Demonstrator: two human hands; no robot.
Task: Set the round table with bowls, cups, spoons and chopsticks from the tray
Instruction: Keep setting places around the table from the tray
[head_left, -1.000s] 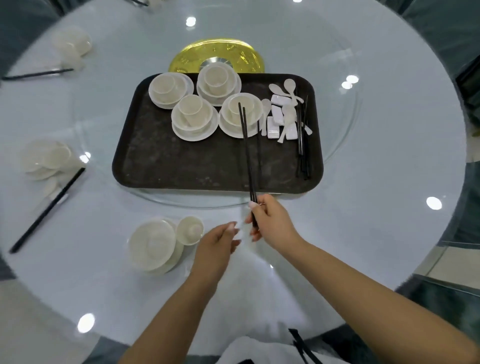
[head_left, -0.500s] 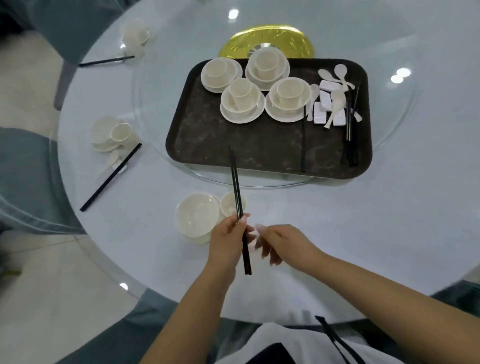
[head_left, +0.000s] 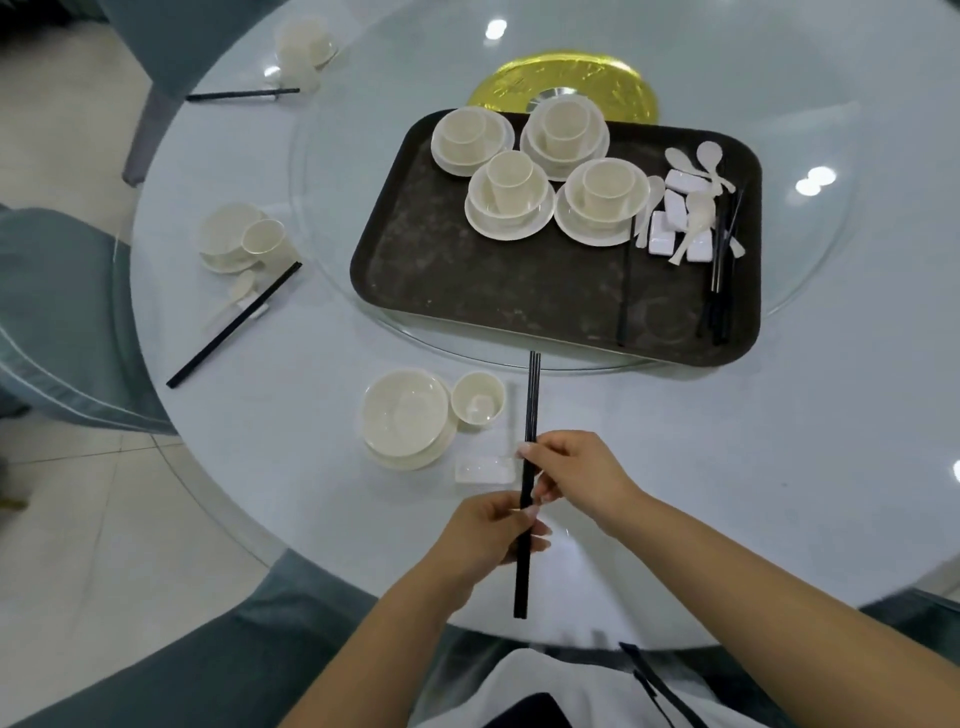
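Observation:
A pair of black chopsticks (head_left: 531, 405) points away from me over the near table edge. My left hand (head_left: 488, 540) grips them low down and my right hand (head_left: 576, 475) pinches them higher up. Just left of them stand a cream bowl on a plate (head_left: 405, 415), a cup (head_left: 478, 399) and a white chopstick rest (head_left: 480, 470). The dark tray (head_left: 493, 291) on the glass turntable carries several stacked bowl-and-cup sets (head_left: 506, 195), white spoons and rests (head_left: 685, 208) and more black chopsticks (head_left: 719, 291).
Two laid place settings lie at the left: bowl, cup and chopsticks (head_left: 234, 322) at mid left, another (head_left: 304, 49) at far left. Grey-blue chairs (head_left: 57, 312) stand round the table. A gold disc (head_left: 563, 85) sits at the turntable centre.
The chopsticks passed from my right hand to my left, and now both hands hold them, nearer to me and right of the cup. The camera view shifted left.

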